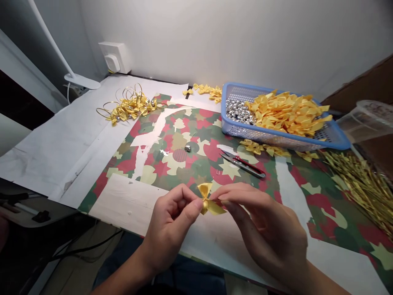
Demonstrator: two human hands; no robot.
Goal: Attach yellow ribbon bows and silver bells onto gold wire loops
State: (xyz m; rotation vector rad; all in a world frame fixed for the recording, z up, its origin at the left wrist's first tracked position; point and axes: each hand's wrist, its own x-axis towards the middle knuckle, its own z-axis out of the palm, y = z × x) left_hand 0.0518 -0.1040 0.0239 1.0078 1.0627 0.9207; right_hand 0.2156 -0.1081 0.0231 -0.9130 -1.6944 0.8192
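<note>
Bare forearms rise from the lower edge to a single yellow bow, held in the air above a camouflage-print mat. Two hands, one bow. The left hand is closed, its thumb and forefinger pinching the bow at the knot. The right hand is half curled, its fingertips gripping the bow's other side. Both grips sit close in at the centre, which looks like the sound way to work: pressure at the knot leaves the satin loops unpinched and free to lie even.

One blue plastic basket holds a pile of silver bells, too many to count, beside a larger heap of yellow bows, also past counting. More loose bows lie in two small drifts, one behind the basket and one along its front. One lone bell sits on the mat, well left of one pair of red-handled snips. To the left lies one tangle of curled gold ribbon; to the right, a sheaf of gold strands and one clear plastic tub. One wall socket and one white lamp base stand at the back.
</note>
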